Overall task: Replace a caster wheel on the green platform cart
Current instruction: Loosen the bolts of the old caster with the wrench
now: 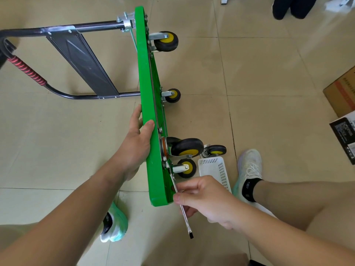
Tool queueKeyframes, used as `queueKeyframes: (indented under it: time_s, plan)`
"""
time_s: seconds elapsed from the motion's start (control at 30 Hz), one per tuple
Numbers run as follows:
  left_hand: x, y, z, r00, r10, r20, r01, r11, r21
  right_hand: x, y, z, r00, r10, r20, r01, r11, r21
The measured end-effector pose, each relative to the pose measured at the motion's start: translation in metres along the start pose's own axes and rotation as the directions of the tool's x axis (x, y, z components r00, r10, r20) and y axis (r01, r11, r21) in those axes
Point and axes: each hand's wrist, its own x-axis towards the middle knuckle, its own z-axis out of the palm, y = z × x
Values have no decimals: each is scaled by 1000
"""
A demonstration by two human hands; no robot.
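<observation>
Cart: green plastic cart (pixel 148 93) is standing on its long edge on the tile floor (pixel 269 83), underside facing right, rim smooth and rounded.
Handle: black steel tube handle (pixel 57 31) is lying out to the left, with a ribbed red grip (pixel 26 71) and a flat black panel across it.
Casters: black rubber tyres, yellow hubs, bright metal forks. Far pair (pixel 166 41) (pixel 172 95) and near pair (pixel 187 148) (pixel 186 168) are sticking out to the right.
Left hand: left hand (pixel 138 143) is gripping the rim mid-deck, thumb lying over the edge, fingers going behind.
Right hand: right hand (pixel 201 196) is pinching a flat steel wrench (pixel 185 217), fingers curled round it. The wrench's upper end is sitting at the nearest caster's plate, its dark tip poking out below.
Spare: loose caster (pixel 216 150) is lying on the floor, touching or just beside a white perforated plastic basket (pixel 217 169).
Writing: cardboard box (pixel 342 89) is showing red print and the black box (pixel 343 131) a white label, both too small to read.
Blocking: right hand is covering the basket's near end.
</observation>
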Motion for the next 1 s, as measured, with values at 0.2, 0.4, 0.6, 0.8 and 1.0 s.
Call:
queueKeyframes:
  time_s: [0.2,0.4,0.6,0.8,1.0]
  plan:
    - [0,1,1,1000,0,-7,0,1000,19,16,0,4,996,-86,-25,86,996,-7]
    - [-1,2,1,1000,-5,-11,5,1000,26,24,1,4,998,-68,2,67,997,22]
    - [-1,2,2,1000,5,-9,-5,1000,22,34,5,-4,990,-112,-84,97,980,-172]
    - [0,1,2,1000,-3,0,3,1000,10,20,23,-11,991,-94,-94,63,954,-292]
    - [1,1,1,1000,-6,3,6,1000,10,12,29,-9,996,36,-77,-49,985,-165]
